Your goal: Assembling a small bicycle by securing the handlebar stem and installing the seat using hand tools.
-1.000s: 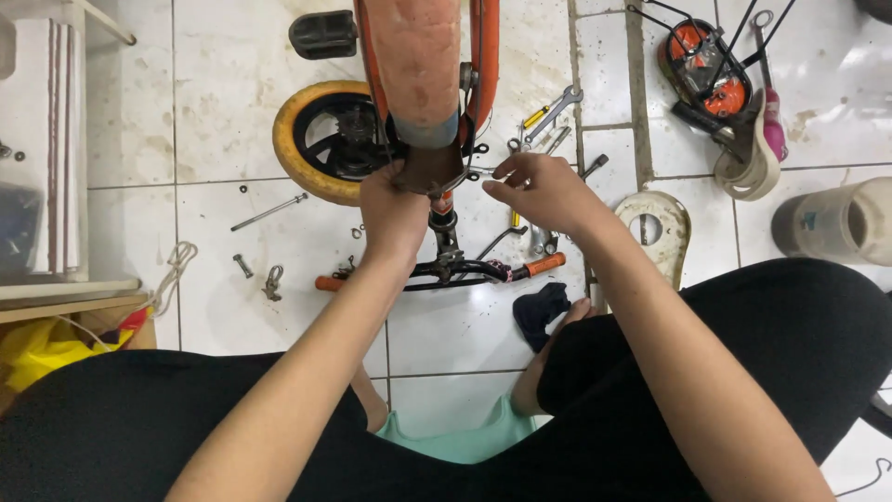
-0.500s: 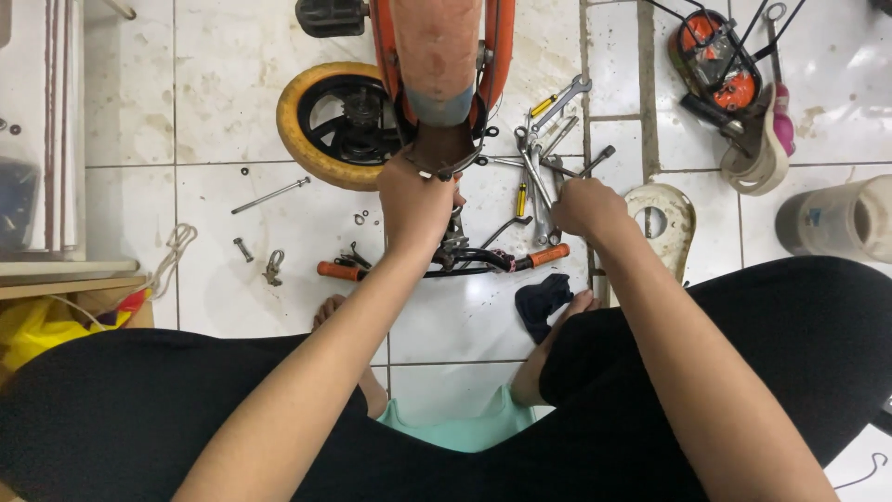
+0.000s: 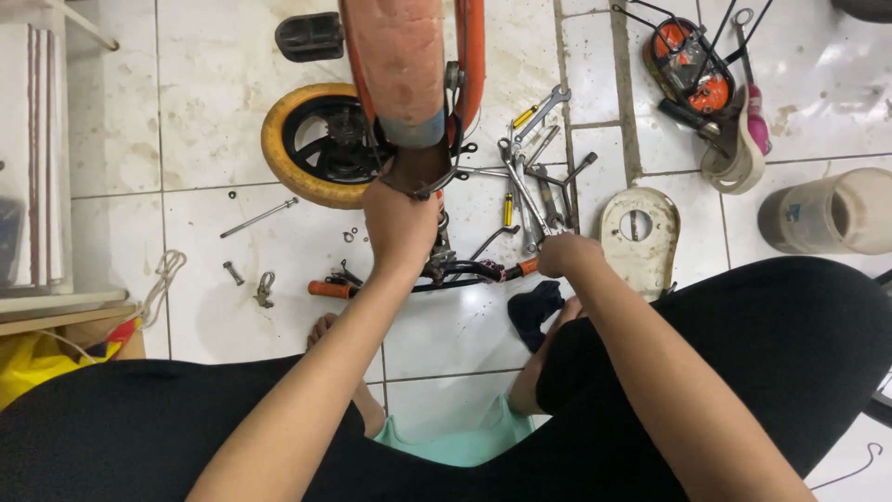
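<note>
Two hands at work: my left hand (image 3: 398,218) grips the rigid, heavy-looking orange frame (image 3: 409,65); my right hand (image 3: 562,253) closes on slim steel tools (image 3: 534,191)

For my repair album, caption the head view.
Left hand steadies orange bike frame; right hand reaches tools on tiled floor.

The upended orange bike frame (image 3: 409,84) stands over its black handlebar (image 3: 437,274) lying across white tiles.
</note>
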